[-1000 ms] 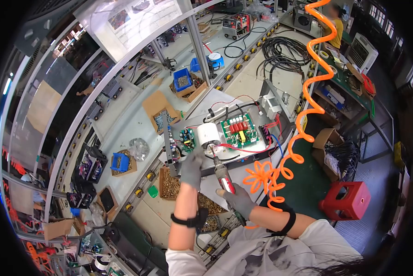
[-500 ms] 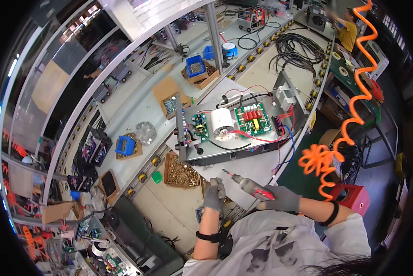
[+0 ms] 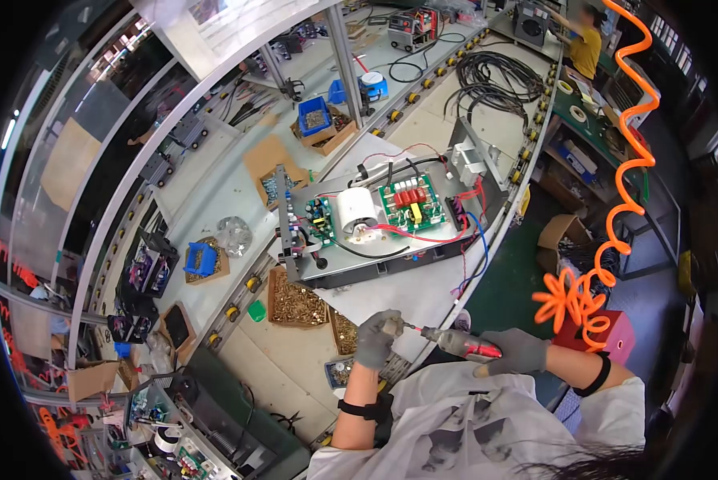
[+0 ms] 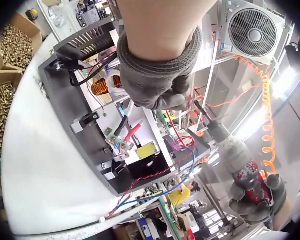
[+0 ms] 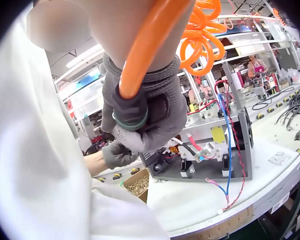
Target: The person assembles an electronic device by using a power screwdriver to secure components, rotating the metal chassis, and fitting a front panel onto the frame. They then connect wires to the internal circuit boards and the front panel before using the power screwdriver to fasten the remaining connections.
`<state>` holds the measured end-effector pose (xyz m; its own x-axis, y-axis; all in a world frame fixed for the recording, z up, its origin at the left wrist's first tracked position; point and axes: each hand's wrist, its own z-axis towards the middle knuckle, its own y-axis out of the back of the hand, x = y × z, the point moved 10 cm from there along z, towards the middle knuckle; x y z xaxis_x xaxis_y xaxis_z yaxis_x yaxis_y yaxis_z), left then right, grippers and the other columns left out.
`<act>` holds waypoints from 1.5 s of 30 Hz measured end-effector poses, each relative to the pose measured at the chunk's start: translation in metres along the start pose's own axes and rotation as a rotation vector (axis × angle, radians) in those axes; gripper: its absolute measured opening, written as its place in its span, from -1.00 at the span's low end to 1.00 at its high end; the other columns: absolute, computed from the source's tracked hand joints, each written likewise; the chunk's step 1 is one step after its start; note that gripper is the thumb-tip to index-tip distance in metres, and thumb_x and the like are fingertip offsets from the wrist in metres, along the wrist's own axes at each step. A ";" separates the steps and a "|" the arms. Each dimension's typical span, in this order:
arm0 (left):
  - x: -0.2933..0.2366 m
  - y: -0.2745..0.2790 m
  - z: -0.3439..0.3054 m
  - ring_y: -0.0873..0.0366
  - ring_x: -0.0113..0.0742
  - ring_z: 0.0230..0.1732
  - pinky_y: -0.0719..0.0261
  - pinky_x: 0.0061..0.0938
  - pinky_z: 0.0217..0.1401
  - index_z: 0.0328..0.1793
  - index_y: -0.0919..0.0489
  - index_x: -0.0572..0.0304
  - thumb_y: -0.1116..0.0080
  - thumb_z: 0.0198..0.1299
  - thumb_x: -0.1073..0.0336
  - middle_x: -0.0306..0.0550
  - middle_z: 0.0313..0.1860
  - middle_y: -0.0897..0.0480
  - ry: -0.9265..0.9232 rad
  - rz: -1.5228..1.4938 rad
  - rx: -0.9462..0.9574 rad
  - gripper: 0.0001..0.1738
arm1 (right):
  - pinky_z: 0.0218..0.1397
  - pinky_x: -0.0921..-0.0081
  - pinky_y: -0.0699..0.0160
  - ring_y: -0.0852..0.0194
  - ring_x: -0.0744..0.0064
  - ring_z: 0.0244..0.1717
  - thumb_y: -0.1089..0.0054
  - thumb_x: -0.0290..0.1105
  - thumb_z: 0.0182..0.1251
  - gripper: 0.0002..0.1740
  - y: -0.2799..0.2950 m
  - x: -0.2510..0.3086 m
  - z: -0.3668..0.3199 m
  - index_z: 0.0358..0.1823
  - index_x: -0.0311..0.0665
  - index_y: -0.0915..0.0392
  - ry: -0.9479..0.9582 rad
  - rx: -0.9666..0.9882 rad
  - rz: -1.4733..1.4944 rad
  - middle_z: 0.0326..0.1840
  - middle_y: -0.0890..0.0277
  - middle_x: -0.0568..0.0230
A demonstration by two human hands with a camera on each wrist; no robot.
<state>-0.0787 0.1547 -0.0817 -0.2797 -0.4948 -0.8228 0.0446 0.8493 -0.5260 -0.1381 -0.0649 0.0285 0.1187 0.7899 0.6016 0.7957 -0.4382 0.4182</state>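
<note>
My gloved right hand point(image 3: 515, 352) grips a grey and red air screwdriver point(image 3: 463, 344), which lies almost level in front of my body. Its bit points at my gloved left hand point(image 3: 375, 340). In the left wrist view, the curled fingers point(image 4: 165, 100) of that hand pinch at the tip of the bit point(image 4: 202, 110); anything small between them is hidden. Beyond both hands sits an open metal chassis point(image 3: 359, 268) with a white cylinder point(image 3: 356, 210), a green circuit board point(image 3: 411, 204) and red and blue wires. An orange hose point(image 5: 145, 50) joins the screwdriver's rear end.
Cardboard boxes of brass-coloured fasteners point(image 3: 295, 300) stand left of my hands, with a small tray point(image 3: 340, 372) nearer me. The coiled orange hose point(image 3: 567, 300) hangs at the right above a red stool point(image 3: 615, 336). Black cables point(image 3: 499, 84) lie farther along the roller-edged line.
Both hands and the screwdriver have come back from beside the white cylinder towards my body. The left fingers have since met the bit tip. The chassis stays put.
</note>
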 end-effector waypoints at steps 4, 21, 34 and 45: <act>0.000 -0.020 -0.001 -0.42 -0.48 -0.40 -0.35 -0.60 -0.34 -0.10 -0.58 0.32 -0.13 0.27 0.24 -0.17 -0.36 -0.56 0.081 -0.047 0.144 -0.74 | -0.17 0.29 -0.44 -0.57 0.09 -0.28 -0.19 0.29 0.03 -0.25 0.000 -0.005 -0.005 -0.07 -0.27 -0.39 -0.021 0.074 -0.012 -0.34 -0.53 0.00; -0.026 -0.056 -0.006 -0.43 -0.54 -0.36 -0.41 -0.62 -0.27 -0.15 -0.59 0.34 -0.10 0.23 0.39 -0.24 -0.41 -0.56 0.092 0.508 0.263 -0.83 | -0.15 0.30 -0.45 -0.57 0.09 -0.23 -0.21 0.27 0.02 -0.28 0.001 -0.023 -0.012 -0.04 -0.21 -0.42 -0.072 0.153 -0.046 -0.28 -0.55 0.01; 0.031 -0.042 0.002 -0.30 -0.56 -0.49 -0.21 -0.66 -0.47 0.02 -0.50 0.41 -0.11 0.27 0.06 -0.21 -0.38 -0.51 0.185 -0.295 -0.058 -0.53 | -0.05 0.19 -0.43 -0.51 -0.06 -0.09 -0.16 0.25 0.04 -0.31 0.034 -0.014 -0.010 -0.06 -0.22 -0.41 0.036 0.053 -0.168 -0.18 -0.53 -0.03; 0.037 -0.108 0.043 -0.54 -0.43 -0.27 -0.55 -0.69 -0.32 0.26 -0.36 0.38 -0.12 0.24 -0.03 0.00 0.00 -0.54 0.138 -0.340 -0.050 -0.35 | -0.09 0.15 -0.48 -0.53 -0.05 -0.13 -0.22 0.23 0.00 -0.31 0.132 -0.038 0.030 -0.05 -0.19 -0.44 0.220 0.098 -0.440 -0.17 -0.53 -0.01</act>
<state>-0.0528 0.0368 -0.0649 -0.3978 -0.7233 -0.5644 -0.1185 0.6506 -0.7502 -0.0198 -0.1393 0.0404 -0.3607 0.7769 0.5161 0.7955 -0.0327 0.6051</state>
